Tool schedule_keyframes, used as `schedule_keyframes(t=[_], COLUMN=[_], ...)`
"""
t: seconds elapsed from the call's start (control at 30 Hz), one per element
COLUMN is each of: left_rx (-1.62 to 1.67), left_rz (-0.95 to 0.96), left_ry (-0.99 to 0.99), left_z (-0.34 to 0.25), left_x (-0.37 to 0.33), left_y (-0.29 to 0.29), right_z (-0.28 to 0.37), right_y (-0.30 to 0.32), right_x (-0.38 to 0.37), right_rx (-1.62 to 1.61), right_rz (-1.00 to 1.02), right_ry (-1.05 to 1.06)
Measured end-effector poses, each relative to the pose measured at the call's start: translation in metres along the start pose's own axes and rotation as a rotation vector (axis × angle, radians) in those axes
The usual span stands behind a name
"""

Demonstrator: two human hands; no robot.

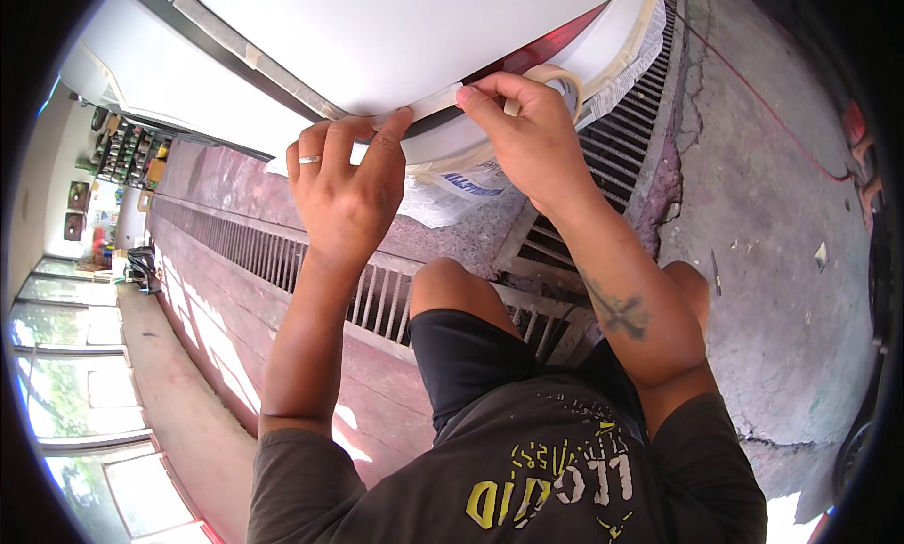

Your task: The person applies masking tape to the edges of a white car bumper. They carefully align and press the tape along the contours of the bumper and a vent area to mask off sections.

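A strip of cream masking tape (pixel 435 103) runs along the edge of a white car body panel (pixel 377 35). My left hand (pixel 344 181), a ring on one finger, is closed with bent fingers and presses the strip's left end against the edge. In my right hand (pixel 532 134) is the masking tape roll (pixel 563 76); its thumb and forefinger pinch the strip just below a red tail light (pixel 546 45). The right hand partly hides the roll. Below both hands, printed paper (pixel 452 200) is taped over the lower bodywork.
A slotted metal floor grate (pixel 617 120) runs under the car and past my knees. To the right, cracked concrete (pixel 782 224) carries a thin red hose (pixel 753 87) and a small dark stick (pixel 716 273). Shelves (pixel 127 148) and windows (pixel 85 384) line the left.
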State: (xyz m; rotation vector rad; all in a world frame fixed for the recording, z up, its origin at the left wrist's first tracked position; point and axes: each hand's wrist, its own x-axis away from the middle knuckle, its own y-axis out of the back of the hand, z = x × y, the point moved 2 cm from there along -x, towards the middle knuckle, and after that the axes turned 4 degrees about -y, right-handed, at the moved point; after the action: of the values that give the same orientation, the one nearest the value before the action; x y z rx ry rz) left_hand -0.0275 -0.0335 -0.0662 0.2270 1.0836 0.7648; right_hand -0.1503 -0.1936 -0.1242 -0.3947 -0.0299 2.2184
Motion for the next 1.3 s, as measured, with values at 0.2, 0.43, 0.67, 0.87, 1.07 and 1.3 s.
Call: schedule_keyframes(t=[0.2,0.43,0.67,0.87,1.07,1.3], left_rx=[-0.032,-0.023,-0.049,-0.069,-0.056,-0.036], left_rz=[0.039,0.016,0.035,0.031,0.022,0.024], left_ry=[0.034,0.050,0.044,0.044,0.071,0.112], left_z=[-0.005,-0.007,-0.009,-0.010,-0.012,-0.023], left_x=[0.011,0.011,0.010,0.010,0.011,0.005], left_y=[-0.004,-0.008,-0.008,-0.009,-0.011,-0.008], right_z=[0.010,0.009,0.007,0.006,0.008,0.006], right_y=[-0.003,-0.005,-0.006,-0.007,-0.009,-0.014], right_x=[0.009,0.007,0.007,0.006,0.008,0.008], right_rx=[0.129,0.132,0.072,0.084,0.078,0.158], right_rz=[-0.064,-0.082,-0.077,-0.102,-0.121,-0.167], right_ry=[0.074,0.108,0.077,0.105,0.037,0.003])
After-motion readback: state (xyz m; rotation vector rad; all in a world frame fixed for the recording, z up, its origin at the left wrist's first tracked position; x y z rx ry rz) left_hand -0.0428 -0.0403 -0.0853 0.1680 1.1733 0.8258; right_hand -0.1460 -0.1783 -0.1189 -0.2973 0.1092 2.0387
